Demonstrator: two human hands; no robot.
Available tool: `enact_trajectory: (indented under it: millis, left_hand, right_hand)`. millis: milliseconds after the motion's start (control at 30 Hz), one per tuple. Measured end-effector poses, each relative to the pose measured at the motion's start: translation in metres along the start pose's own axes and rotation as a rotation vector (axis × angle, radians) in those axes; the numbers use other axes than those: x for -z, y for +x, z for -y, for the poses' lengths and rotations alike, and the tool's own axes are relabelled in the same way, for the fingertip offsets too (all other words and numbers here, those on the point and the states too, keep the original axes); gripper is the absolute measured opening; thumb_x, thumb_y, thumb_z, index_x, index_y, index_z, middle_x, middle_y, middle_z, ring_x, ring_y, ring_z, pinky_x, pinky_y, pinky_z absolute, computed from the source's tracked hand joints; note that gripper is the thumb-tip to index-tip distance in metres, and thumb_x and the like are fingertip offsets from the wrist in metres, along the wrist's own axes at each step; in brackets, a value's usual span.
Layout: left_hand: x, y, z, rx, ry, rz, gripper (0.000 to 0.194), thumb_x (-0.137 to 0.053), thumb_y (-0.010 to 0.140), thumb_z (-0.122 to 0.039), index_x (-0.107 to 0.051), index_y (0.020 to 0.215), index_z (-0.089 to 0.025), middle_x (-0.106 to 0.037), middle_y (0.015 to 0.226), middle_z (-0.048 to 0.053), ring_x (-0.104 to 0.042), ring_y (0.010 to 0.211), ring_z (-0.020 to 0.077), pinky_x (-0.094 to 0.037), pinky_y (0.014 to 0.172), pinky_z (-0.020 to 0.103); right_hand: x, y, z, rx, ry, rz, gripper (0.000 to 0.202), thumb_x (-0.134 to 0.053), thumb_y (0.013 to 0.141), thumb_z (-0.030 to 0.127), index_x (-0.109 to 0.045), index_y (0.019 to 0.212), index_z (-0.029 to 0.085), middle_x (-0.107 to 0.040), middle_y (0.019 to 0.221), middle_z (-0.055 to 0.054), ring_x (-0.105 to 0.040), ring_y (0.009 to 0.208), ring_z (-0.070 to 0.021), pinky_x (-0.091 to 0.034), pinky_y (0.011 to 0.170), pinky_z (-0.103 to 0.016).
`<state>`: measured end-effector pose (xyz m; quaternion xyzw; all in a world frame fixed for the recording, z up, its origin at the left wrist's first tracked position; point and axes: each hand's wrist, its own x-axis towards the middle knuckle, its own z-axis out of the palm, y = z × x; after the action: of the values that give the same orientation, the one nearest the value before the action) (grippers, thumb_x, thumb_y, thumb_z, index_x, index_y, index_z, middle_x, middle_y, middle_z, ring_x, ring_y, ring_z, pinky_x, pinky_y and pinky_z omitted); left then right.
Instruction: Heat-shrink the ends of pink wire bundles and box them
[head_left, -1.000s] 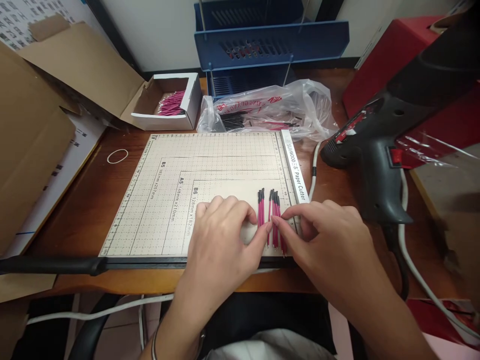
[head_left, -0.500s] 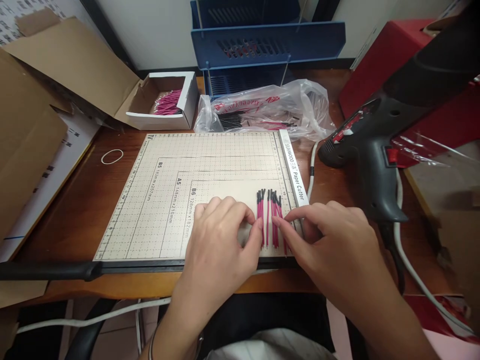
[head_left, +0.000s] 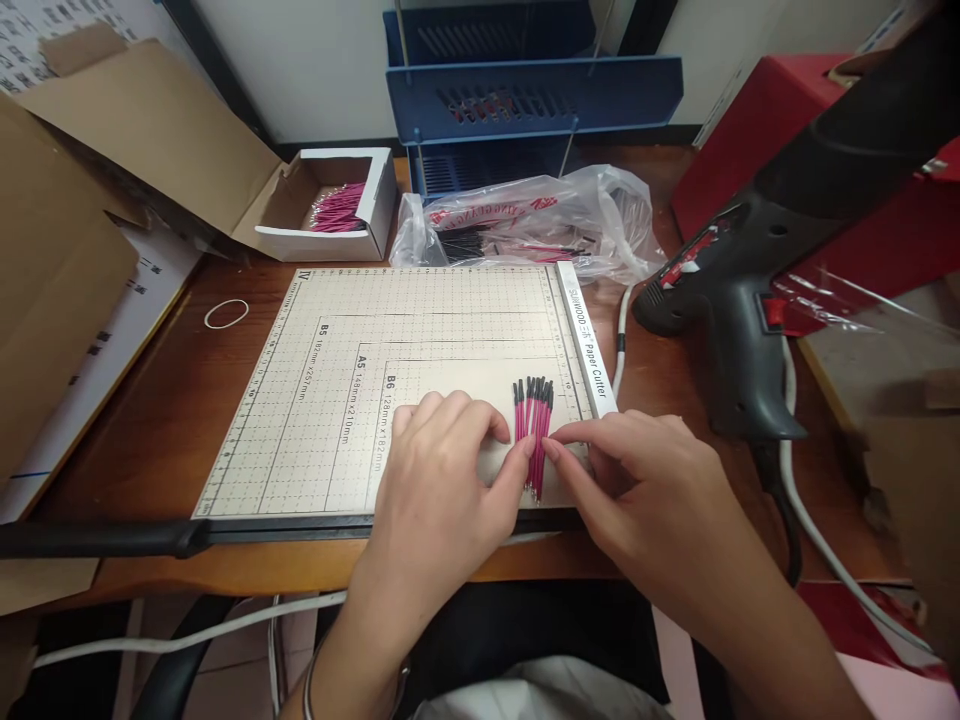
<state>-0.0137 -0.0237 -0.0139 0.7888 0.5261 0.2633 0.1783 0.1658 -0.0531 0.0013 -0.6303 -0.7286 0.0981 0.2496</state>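
Several short pink wires with black sleeved ends lie side by side on the cream paper cutter board, black ends pointing away from me and bare tips toward me. My left hand presses on the bunch from the left, its thumb lying against the wires and its fingers curled. From the right, the thumb and forefinger of my right hand are closed at the bunch's edge. Between the two hands the wires stand close together, fanning slightly at the black ends.
More pink wires fill part of a small box at the back left. A clear plastic bag holds black and pink pieces. A black heat gun stands on the right. The cutter's black handle lies front left; a rubber band is nearby.
The wires, earlier spread in separate groups, are now gathered into one tighter bunch. My right hand has pushed its wires leftward, while my left hand has barely shifted.
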Motion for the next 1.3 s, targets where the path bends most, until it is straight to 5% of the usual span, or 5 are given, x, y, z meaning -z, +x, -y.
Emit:
enact_trajectory:
  millis: [300,533,1033,1300]
  left_hand:
    - [0.003,-0.004,-0.009,0.029,0.006,0.041,0.033,-0.067,0.096,-0.054,-0.06,0.089,-0.022,-0.066,0.09,0.002,-0.056,0.087,0.0237,-0.036,0.081,0.043]
    - [0.005,0.0,-0.01,0.068,-0.014,-0.003,0.014,-0.061,0.099,-0.03,-0.063,0.09,-0.02,-0.062,0.084,0.001,-0.055,0.083,0.0211,-0.04,0.08,0.041]
    - [0.003,0.002,-0.002,0.068,-0.029,-0.017,0.006,-0.062,0.095,-0.022,-0.061,0.09,-0.022,-0.061,0.083,0.0,-0.055,0.083,0.0199,-0.043,0.079,0.039]
    - [0.003,0.001,-0.001,0.066,-0.036,-0.025,0.007,-0.063,0.095,-0.021,-0.061,0.088,-0.022,-0.06,0.082,0.0,-0.055,0.082,0.0197,-0.042,0.078,0.038]
  right_hand:
    - [0.003,-0.004,-0.001,0.028,0.008,0.024,0.016,-0.059,0.094,0.018,-0.065,0.078,0.018,-0.058,0.066,0.006,-0.048,0.064,-0.0085,-0.026,0.07,-0.029]
    - [0.006,-0.001,-0.005,0.068,0.004,0.014,0.022,-0.06,0.096,0.023,-0.06,0.074,0.018,-0.055,0.065,0.005,-0.045,0.064,-0.0101,-0.024,0.071,-0.03]
    - [-0.001,0.018,-0.001,0.111,-0.042,-0.045,0.017,-0.061,0.095,0.023,-0.071,0.082,0.02,-0.056,0.063,0.005,-0.044,0.06,-0.0087,-0.024,0.069,-0.031]
    - [-0.001,0.038,-0.003,0.075,-0.044,0.03,0.018,-0.06,0.091,0.02,-0.077,0.089,0.025,-0.054,0.06,0.004,-0.039,0.056,-0.0087,-0.028,0.069,-0.03]
